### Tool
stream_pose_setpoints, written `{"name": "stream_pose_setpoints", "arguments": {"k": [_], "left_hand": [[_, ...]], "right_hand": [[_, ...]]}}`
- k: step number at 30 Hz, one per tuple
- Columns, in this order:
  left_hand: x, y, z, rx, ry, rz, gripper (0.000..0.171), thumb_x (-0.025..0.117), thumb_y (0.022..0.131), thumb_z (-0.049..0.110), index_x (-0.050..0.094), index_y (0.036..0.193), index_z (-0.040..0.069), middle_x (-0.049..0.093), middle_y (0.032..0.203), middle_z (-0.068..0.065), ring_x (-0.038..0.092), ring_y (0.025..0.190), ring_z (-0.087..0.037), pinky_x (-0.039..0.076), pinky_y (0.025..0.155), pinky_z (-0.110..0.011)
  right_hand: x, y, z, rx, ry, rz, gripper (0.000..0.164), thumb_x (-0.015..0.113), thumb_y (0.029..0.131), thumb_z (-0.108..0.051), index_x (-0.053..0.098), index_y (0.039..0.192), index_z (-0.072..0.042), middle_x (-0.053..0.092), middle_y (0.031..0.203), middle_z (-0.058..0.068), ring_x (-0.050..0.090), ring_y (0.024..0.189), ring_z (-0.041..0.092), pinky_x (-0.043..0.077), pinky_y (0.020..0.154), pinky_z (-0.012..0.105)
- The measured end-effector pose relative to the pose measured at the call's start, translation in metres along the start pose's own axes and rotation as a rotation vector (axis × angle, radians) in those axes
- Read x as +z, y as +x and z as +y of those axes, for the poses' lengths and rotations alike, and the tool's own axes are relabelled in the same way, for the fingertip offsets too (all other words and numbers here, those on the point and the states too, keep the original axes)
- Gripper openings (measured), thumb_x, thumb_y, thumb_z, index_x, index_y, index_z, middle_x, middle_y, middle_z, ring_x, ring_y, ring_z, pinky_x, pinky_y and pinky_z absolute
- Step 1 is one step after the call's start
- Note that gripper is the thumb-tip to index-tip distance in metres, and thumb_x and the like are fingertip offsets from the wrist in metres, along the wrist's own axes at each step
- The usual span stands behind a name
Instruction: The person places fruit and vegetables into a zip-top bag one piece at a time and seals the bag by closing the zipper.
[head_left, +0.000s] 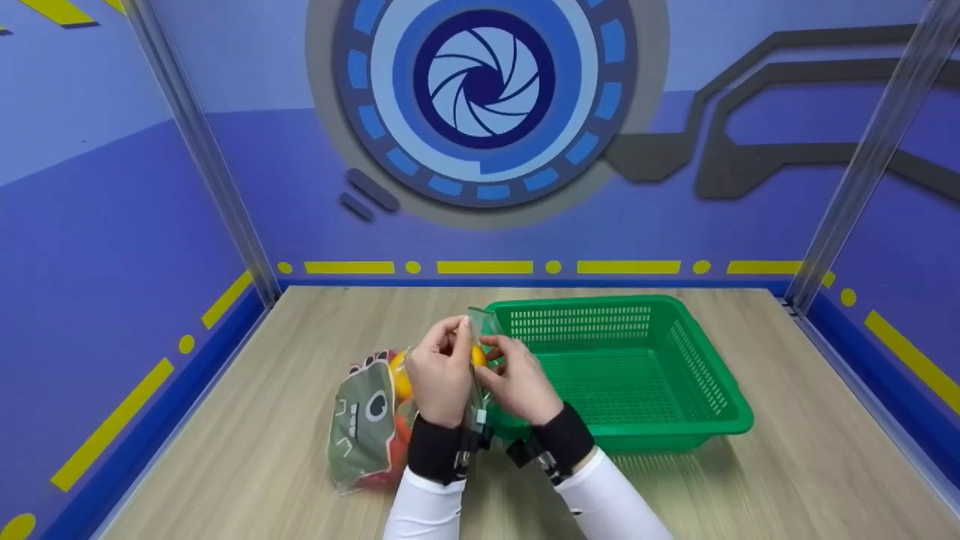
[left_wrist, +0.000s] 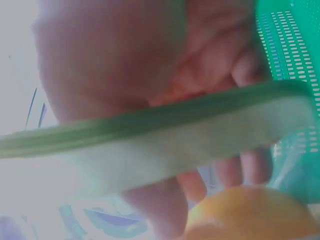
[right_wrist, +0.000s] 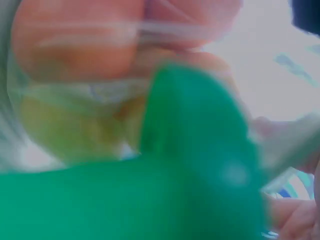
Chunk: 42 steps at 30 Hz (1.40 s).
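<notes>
Between my hands stands a clear slider zip bag point(head_left: 360, 427) with a green one-eyed monster face printed on it. Yellow-orange fruit point(head_left: 400, 375) and red ones point(head_left: 403, 435) show through its plastic. My left hand point(head_left: 441, 371) pinches the bag's top edge between thumb and fingers. With its fingers curled at the bag's mouth, my right hand point(head_left: 521, 381) grips the other side of the edge, beside a yellow fruit. The white slider point(head_left: 481, 415) sits at the near end of the zip. In the left wrist view, the zip strip point(left_wrist: 160, 127) crosses in front of the left hand.
A green perforated plastic basket point(head_left: 739, 412) stands on the wooden table point(head_left: 300, 322), right of the bag, its left rim close under my right hand. Blue-purple panels point(head_left: 487, 240) enclose the table at the back and both sides.
</notes>
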<state>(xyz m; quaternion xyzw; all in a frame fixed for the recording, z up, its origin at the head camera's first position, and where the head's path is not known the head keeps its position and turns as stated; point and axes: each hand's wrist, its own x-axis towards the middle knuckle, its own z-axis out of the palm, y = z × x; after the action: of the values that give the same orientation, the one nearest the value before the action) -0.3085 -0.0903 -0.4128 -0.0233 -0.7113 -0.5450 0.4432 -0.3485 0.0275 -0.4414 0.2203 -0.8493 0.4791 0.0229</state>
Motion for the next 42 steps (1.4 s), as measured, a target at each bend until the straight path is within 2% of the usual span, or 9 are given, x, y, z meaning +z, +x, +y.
{"name": "stream_pose_setpoints", "arguments": {"k": [6,10,13,18,20,24,29,32,42], "left_hand": [[-0.001,0.001,-0.002,-0.008,-0.022,0.004,0.010,0.071,0.097,0.010,0.077,0.096,0.002,0.051,0.059,-0.006,0.040,0.050,-0.004,0.033,0.049,-0.018],[-0.001,0.002,-0.002,-0.014,-0.028,0.007,0.010,0.071,0.097,0.010,0.077,0.096,0.002,0.051,0.060,-0.005,0.041,0.051,-0.005,0.034,0.050,-0.018],[-0.002,0.002,-0.002,-0.019,-0.035,0.006,0.011,0.071,0.097,0.010,0.077,0.096,0.001,0.051,0.060,-0.006,0.041,0.051,-0.005,0.033,0.050,-0.018],[-0.005,0.003,-0.003,-0.028,-0.044,0.010,0.012,0.070,0.097,0.010,0.077,0.097,0.000,0.049,0.060,-0.005,0.040,0.051,-0.005,0.032,0.050,-0.018],[-0.005,0.003,-0.003,-0.019,-0.043,0.020,0.011,0.070,0.097,0.009,0.077,0.096,0.001,0.049,0.059,-0.005,0.039,0.051,-0.005,0.032,0.050,-0.018],[-0.006,0.004,-0.004,0.015,-0.047,0.031,0.009,0.070,0.096,0.007,0.076,0.095,0.000,0.049,0.059,-0.007,0.039,0.050,-0.005,0.031,0.050,-0.019],[-0.006,0.004,-0.003,0.000,-0.056,0.027,0.010,0.070,0.097,0.008,0.076,0.095,0.000,0.049,0.059,-0.007,0.039,0.050,-0.005,0.032,0.050,-0.019],[-0.009,0.005,-0.001,-0.025,-0.053,0.026,0.011,0.071,0.097,0.010,0.077,0.095,0.001,0.050,0.060,-0.007,0.041,0.051,-0.006,0.033,0.051,-0.019],[-0.034,0.026,0.007,-0.019,-0.036,0.074,0.010,0.072,0.096,0.008,0.077,0.095,-0.001,0.048,0.060,-0.003,0.038,0.052,-0.005,0.031,0.051,-0.019]], "right_hand": [[-0.018,-0.002,-0.002,0.065,0.063,0.043,0.030,0.065,0.102,-0.019,0.059,0.128,-0.006,0.066,0.115,0.015,0.065,0.090,0.024,0.055,0.079,0.039],[-0.025,-0.004,-0.006,0.130,-0.014,0.097,0.034,0.064,0.102,-0.018,0.055,0.131,-0.004,0.065,0.119,0.018,0.065,0.099,0.029,0.054,0.085,0.044],[-0.026,-0.005,-0.008,0.197,-0.102,0.054,0.044,0.061,0.103,-0.023,0.052,0.141,-0.001,0.065,0.129,0.021,0.065,0.113,0.032,0.054,0.093,0.048],[-0.017,-0.006,-0.004,0.275,-0.174,-0.068,0.061,0.059,0.104,-0.028,0.039,0.152,0.004,0.069,0.122,0.022,0.070,0.084,0.025,0.055,0.071,0.037],[-0.012,-0.005,-0.001,0.260,-0.198,-0.092,0.066,0.061,0.103,-0.027,0.035,0.153,0.008,0.069,0.117,0.024,0.067,0.076,0.022,0.052,0.065,0.035],[-0.006,-0.004,0.004,0.199,-0.231,-0.073,0.064,0.066,0.099,-0.020,0.039,0.147,0.013,0.067,0.121,0.029,0.068,0.088,0.027,0.055,0.074,0.039],[-0.006,-0.005,0.006,0.153,-0.179,-0.045,0.025,0.062,0.100,-0.010,0.061,0.120,0.004,0.069,0.104,0.019,0.059,0.073,0.021,0.049,0.067,0.035],[-0.008,-0.008,0.002,0.117,-0.116,-0.007,0.008,0.058,0.103,-0.008,0.061,0.105,-0.001,0.066,0.093,0.014,0.053,0.065,0.016,0.043,0.061,0.030],[-0.015,0.004,-0.026,0.052,-0.009,0.056,0.009,0.053,0.106,-0.009,0.058,0.102,-0.002,0.060,0.085,0.012,0.049,0.067,0.017,0.041,0.062,0.030]]}}
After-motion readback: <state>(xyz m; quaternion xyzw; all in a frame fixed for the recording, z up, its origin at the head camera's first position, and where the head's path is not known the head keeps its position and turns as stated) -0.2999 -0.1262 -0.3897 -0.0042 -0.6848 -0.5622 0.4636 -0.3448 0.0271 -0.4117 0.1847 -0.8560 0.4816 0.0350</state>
